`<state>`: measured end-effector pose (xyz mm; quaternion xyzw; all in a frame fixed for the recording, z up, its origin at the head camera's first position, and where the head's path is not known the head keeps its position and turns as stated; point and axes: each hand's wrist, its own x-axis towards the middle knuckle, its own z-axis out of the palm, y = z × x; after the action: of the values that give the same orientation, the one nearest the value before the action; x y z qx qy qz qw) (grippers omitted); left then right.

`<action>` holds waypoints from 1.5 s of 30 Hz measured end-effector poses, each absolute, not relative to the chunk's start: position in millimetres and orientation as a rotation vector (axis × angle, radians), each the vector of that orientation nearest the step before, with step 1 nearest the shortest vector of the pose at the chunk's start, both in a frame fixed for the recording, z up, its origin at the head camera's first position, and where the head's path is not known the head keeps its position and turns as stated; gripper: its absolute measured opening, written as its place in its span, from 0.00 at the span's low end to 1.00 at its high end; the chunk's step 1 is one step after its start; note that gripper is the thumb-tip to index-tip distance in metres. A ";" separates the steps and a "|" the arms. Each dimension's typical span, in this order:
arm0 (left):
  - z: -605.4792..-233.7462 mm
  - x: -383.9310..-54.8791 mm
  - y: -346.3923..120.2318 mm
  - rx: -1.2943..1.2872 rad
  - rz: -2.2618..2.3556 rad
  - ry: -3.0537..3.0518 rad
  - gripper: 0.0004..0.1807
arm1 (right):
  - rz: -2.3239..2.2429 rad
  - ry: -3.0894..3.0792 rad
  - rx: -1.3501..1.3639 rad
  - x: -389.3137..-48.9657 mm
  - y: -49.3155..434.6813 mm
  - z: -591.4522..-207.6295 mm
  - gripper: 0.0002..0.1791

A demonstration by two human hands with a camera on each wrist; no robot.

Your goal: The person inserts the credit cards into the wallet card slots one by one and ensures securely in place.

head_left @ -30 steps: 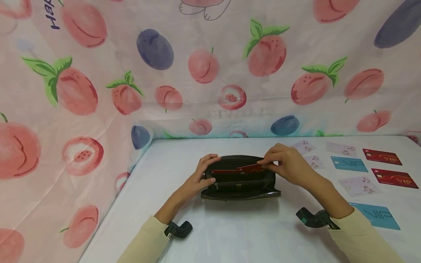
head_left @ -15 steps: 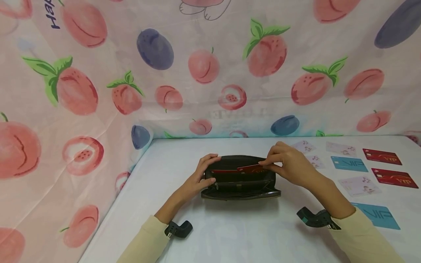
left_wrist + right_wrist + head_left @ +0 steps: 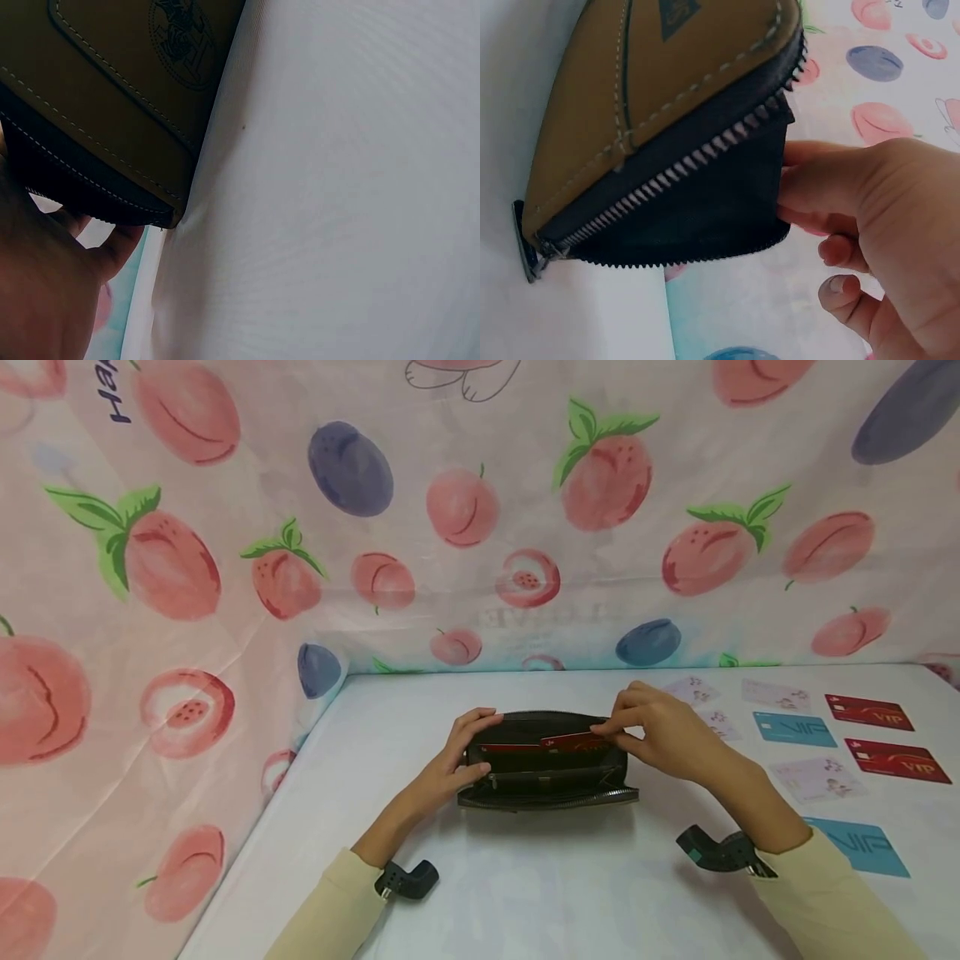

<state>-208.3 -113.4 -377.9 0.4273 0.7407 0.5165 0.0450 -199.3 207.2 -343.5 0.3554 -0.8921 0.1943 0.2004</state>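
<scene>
Lying open on the white table point(image 3: 540, 877), the dark wallet point(image 3: 547, 781) sits between both hands. The left hand point(image 3: 461, 752) grips its left end, thumb inside and fingers curled over the far edge. The right hand point(image 3: 660, 731) pinches a red card point(image 3: 570, 742) at the wallet's far pocket. Farther right, loose cards point(image 3: 795, 728) lie spread on the table; behind hangs a fruit-print cloth point(image 3: 480, 510).
</scene>
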 end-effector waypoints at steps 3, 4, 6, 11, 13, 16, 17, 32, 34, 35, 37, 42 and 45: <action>-378.2 -208.7 -113.5 1.323 1.579 2.262 0.32 | 0.601 -2.484 0.975 -199.3 205.9 -346.1 0.16; -378.2 -208.6 -113.4 1.328 1.581 2.261 0.32 | 0.622 -2.474 0.973 -199.2 205.6 -347.5 0.16; -378.4 -208.7 -113.6 1.340 1.581 2.261 0.31 | 0.655 -2.450 0.970 -199.3 205.6 -349.9 0.17; -378.2 -209.3 -113.3 1.341 1.575 2.262 0.30 | 0.656 -2.434 0.959 -199.4 206.4 -353.0 0.17; -378.5 -209.3 -113.2 1.333 1.579 2.261 0.30 | 0.640 -2.451 0.959 -199.0 206.3 -353.0 0.16; -378.7 -208.9 -113.3 1.324 1.582 2.260 0.30 | 0.606 -2.481 0.974 -198.4 205.7 -351.7 0.16; -378.8 -208.8 -113.4 1.325 1.583 2.261 0.30 | 0.596 -2.488 0.983 -198.4 205.6 -351.0 0.16; -377.4 -208.5 -113.5 1.313 1.560 2.266 0.30 | 0.617 -2.483 1.110 -201.7 210.6 -353.4 0.17; -376.9 -208.5 -113.0 1.310 1.560 2.270 0.31 | 0.615 -2.491 1.104 -201.2 210.6 -353.7 0.17; -376.8 -208.4 -112.7 1.307 1.562 2.272 0.31 | 0.611 -2.498 1.099 -201.0 210.5 -353.9 0.17; -376.8 -208.2 -112.7 1.299 1.565 2.273 0.32 | 0.602 -2.511 1.091 -200.6 210.2 -354.5 0.17; -377.2 -208.0 -112.6 1.289 1.572 2.274 0.32 | 0.518 -2.522 1.079 -199.1 208.3 -356.8 0.17; -377.1 -208.1 -111.9 1.293 1.572 2.275 0.32 | 0.443 -2.529 1.072 -197.8 207.0 -357.5 0.18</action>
<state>-208.1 -111.9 -377.1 0.4230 0.7445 0.5145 0.0443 -197.8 207.0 -357.5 0.3789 -0.8944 0.1566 0.1786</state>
